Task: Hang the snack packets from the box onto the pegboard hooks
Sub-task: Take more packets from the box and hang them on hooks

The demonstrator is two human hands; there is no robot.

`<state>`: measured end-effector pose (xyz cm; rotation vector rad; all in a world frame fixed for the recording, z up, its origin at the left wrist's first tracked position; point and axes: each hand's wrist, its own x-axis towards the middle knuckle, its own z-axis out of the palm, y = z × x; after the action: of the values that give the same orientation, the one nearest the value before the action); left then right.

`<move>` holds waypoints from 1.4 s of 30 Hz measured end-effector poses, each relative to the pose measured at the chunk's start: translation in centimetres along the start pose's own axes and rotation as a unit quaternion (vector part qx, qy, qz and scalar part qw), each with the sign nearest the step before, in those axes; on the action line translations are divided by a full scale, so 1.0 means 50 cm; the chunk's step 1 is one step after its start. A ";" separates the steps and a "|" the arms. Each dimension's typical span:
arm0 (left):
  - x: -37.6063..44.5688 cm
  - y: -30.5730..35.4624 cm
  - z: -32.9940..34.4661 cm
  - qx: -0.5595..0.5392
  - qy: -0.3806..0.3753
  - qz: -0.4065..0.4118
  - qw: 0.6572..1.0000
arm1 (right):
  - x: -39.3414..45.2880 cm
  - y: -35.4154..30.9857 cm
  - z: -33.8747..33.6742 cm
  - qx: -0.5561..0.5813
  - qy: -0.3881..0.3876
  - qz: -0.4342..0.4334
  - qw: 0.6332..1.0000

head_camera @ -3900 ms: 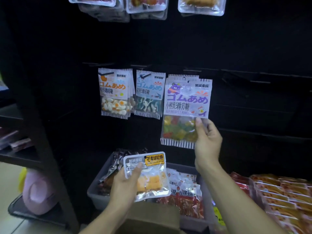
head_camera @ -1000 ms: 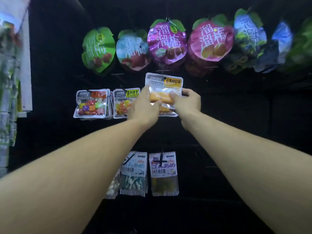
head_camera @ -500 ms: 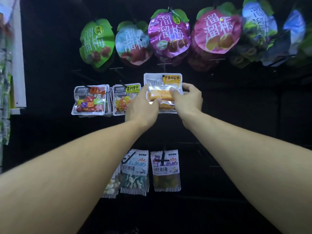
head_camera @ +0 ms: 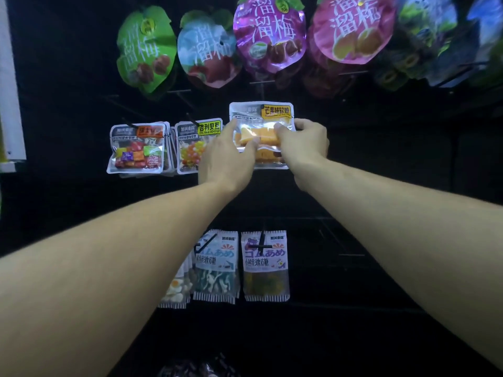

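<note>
Both hands pinch a glossy, clear, rectangular packet (head_camera: 261, 123) of orange cubes with a yellow label: left hand (head_camera: 227, 156) at its 8 o'clock, right hand (head_camera: 304, 144) at 4 o'clock. It is held against the black pegboard (head_camera: 394, 148), at 6 o'clock from a round purple pouch (head_camera: 269, 34).

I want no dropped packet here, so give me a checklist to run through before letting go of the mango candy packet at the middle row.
1. Both hands grip the packet: ok. The left hand and right hand pinch the mango candy packet from either side.
2. Packet upright, label facing out: ok.
3. Hook passed through the packet's hang hole: cannot tell; no hook shows at its top edge.
4. Slot free: ok; it sits right of the yellow-green label packet, not overlapping it.
5. Level with its row: not ok; it sits higher than the red-label packet.
</note>
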<state>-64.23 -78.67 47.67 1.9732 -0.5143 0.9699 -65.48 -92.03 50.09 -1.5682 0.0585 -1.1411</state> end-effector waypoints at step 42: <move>-0.586 -0.326 -0.039 -0.012 -0.035 -0.011 0.999 | -0.588 0.308 -0.088 -0.044 -0.149 -0.175 0.972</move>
<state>-72.35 -68.27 16.80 1.9928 -0.5400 0.8806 -76.04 -83.65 19.43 -1.8624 -0.3857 -1.1685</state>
